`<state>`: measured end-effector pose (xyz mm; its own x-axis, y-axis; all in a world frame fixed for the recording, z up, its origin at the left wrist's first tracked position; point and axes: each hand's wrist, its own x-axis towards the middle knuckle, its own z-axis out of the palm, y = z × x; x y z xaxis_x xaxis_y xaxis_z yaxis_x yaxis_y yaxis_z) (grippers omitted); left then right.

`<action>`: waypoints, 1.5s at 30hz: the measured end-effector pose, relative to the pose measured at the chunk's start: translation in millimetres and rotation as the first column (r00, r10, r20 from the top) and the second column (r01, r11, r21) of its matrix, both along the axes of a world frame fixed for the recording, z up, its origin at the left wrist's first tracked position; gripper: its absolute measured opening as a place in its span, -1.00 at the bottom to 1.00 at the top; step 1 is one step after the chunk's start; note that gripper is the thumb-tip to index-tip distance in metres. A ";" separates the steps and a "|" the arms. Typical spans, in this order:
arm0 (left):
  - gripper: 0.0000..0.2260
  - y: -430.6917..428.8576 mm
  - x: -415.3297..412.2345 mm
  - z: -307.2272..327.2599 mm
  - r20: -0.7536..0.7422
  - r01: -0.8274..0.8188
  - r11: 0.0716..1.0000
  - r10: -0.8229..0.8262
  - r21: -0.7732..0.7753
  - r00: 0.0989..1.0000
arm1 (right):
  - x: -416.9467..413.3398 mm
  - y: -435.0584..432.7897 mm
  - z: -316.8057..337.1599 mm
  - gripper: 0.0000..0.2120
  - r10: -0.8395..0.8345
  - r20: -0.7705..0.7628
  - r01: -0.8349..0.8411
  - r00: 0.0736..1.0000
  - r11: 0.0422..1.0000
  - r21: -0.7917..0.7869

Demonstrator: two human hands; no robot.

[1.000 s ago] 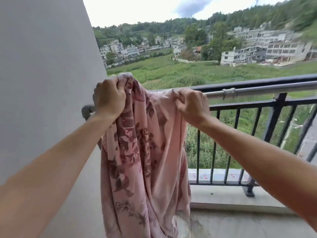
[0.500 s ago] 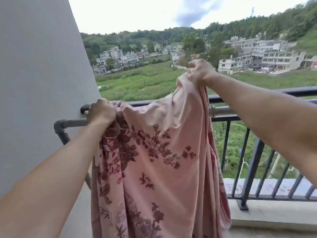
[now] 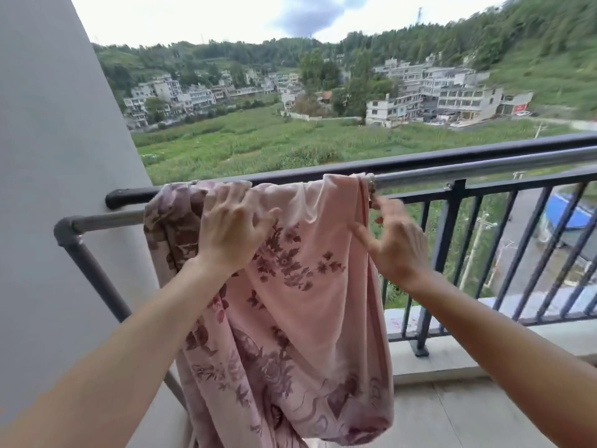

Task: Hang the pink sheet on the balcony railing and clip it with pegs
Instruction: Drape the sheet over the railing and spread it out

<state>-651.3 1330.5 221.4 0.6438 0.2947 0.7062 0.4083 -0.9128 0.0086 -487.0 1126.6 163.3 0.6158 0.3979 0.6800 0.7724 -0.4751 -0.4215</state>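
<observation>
The pink sheet (image 3: 300, 305) with dark floral print hangs folded over the silver rail (image 3: 478, 171) of the balcony, bunched at its left end. My left hand (image 3: 231, 227) lies on the sheet just below the rail, fingers spread across the cloth. My right hand (image 3: 395, 240) is at the sheet's right edge, its fingers pinching the hem below the rail. No pegs are in view.
A black railing (image 3: 452, 218) with vertical bars runs behind the silver rail. A grey wall (image 3: 55, 156) rises at the left, where the rail's bracket (image 3: 69, 232) bends down. The concrete balcony floor (image 3: 452, 412) lies below, with fields and buildings beyond.
My right hand came down from above the rail to the sheet's right edge. The sheet now lies draped over the rail, and my left hand opened flat on it.
</observation>
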 end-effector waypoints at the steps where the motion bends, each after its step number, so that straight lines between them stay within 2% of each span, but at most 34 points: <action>1: -0.58 -9.2 7.7 -5.7 -0.020 0.018 1.000 -0.018 0.000 1.000 | -0.9 -0.9 -12.6 -0.58 -0.012 -0.085 0.009 0.996 0.999 -0.037; 2: -0.59 -12.0 12.7 -8.2 -0.005 0.026 1.000 -0.026 -0.005 1.000 | -3.2 0.9 -18.9 -0.69 0.003 -0.151 -0.011 0.989 0.999 -0.053; 4: -0.73 -7.7 16.7 -5.3 0.101 0.078 0.997 -0.078 0.001 0.992 | -6.2 3.0 -16.4 -0.76 0.047 -0.196 -0.053 0.979 0.998 -0.021; 6: -0.89 -1.1 16.5 3.0 0.197 0.113 0.993 -0.114 0.019 0.974 | -4.0 -3.0 4.9 -0.81 0.040 -0.144 -0.031 0.989 0.997 0.066; 7: -0.90 -0.5 16.9 7.6 0.216 0.115 0.993 -0.114 0.007 0.970 | 0.5 -9.3 21.2 -0.83 0.031 -0.106 -0.019 0.994 0.993 0.119; 10: -0.86 -4.5 23.9 24.7 0.250 0.098 0.987 -0.064 -0.128 0.966 | 25.6 -24.1 88.5 -0.82 0.024 -0.050 -0.010 0.998 0.967 0.255; 14: -0.90 -8.1 53.5 57.5 0.298 0.071 0.951 0.022 -0.299 0.954 | 95.3 -34.1 178.2 -0.78 -0.080 -0.081 0.106 0.994 0.916 0.387; 17: -0.82 -26.8 81.0 71.0 0.287 0.109 0.938 -0.011 -0.330 0.958 | 146.4 -44.1 220.1 -0.73 -0.147 -0.095 0.173 0.985 0.900 0.401; 19: -0.69 -45.0 97.4 67.2 0.216 0.131 0.943 -0.065 -0.306 0.974 | 183.0 -52.2 230.9 -0.66 -0.196 -0.104 0.221 0.975 0.879 0.422; 22: -0.64 -64.4 115.0 48.7 0.007 0.043 0.963 -0.043 -0.265 0.999 | 230.8 -65.5 212.1 -0.80 -0.364 -0.137 0.388 0.921 0.886 0.254; 23: -0.63 -67.1 120.8 41.7 -0.070 -0.016 0.969 -0.002 -0.246 0.998 | 240.8 -69.9 198.5 -0.81 -0.400 -0.143 0.420 0.905 0.895 0.152; 25: -0.59 -67.6 131.5 30.1 -0.168 -0.120 0.981 0.094 -0.155 0.981 | 252.3 -74.4 165.7 -0.81 -0.416 -0.096 0.397 0.904 0.902 -0.167; 27: -0.55 -64.6 136.6 24.1 -0.134 -0.169 0.981 0.155 -0.099 0.979 | 250.8 -74.3 136.1 -0.74 -0.385 -0.084 0.305 0.919 0.829 -0.469; 29: -0.52 -61.2 141.1 19.6 -0.082 -0.170 0.983 0.164 -0.072 0.983 | 247.7 -73.6 121.1 -0.75 -0.370 -0.072 0.253 0.926 0.753 -0.608; 32: -0.59 -56.8 134.5 16.8 -0.069 -0.116 0.987 0.109 -0.107 0.992 | 228.6 -60.6 132.4 -0.82 -0.260 -0.001 0.206 0.966 0.766 -0.609; 35: -0.70 -42.8 106.6 11.5 0.092 -0.054 0.990 0.066 -0.133 0.994 | 180.2 -32.7 147.3 -0.81 0.014 0.018 -0.004 1.000 0.875 -0.483; 36: -0.73 -34.2 93.1 8.7 0.174 -0.077 0.991 0.095 -0.107 0.980 | 160.9 -22.3 148.3 -0.80 0.115 0.020 -0.095 0.993 0.895 -0.436; 38: -0.77 -11.2 58.2 1.2 0.303 -0.226 0.971 0.240 -0.079 0.922 | 121.2 2.6 144.8 -0.79 0.303 0.037 -0.268 0.952 0.887 -0.376; 40: -0.77 17.8 19.8 -10.7 0.382 -0.344 0.906 0.417 -0.247 0.825 | 85.4 30.6 137.2 -0.79 0.437 0.048 -0.394 0.898 0.848 -0.355; 42: -0.72 38.3 -9.2 -24.4 0.396 -0.345 0.794 0.565 -0.501 0.724 | 53.3 56.4 127.5 -0.76 0.511 0.087 -0.451 0.855 0.816 -0.363; 43: -0.69 44.0 -18.8 -29.2 0.378 -0.324 0.754 0.593 -0.571 0.711 | 39.2 69.7 122.6 -0.73 0.530 0.111 -0.461 0.841 0.809 -0.365; 45: -0.64 48.0 -28.2 -30.3 0.375 -0.242 0.744 0.556 -0.623 0.742 | 16.0 94.4 114.3 -0.65 0.546 0.122 -0.473 0.829 0.800 -0.368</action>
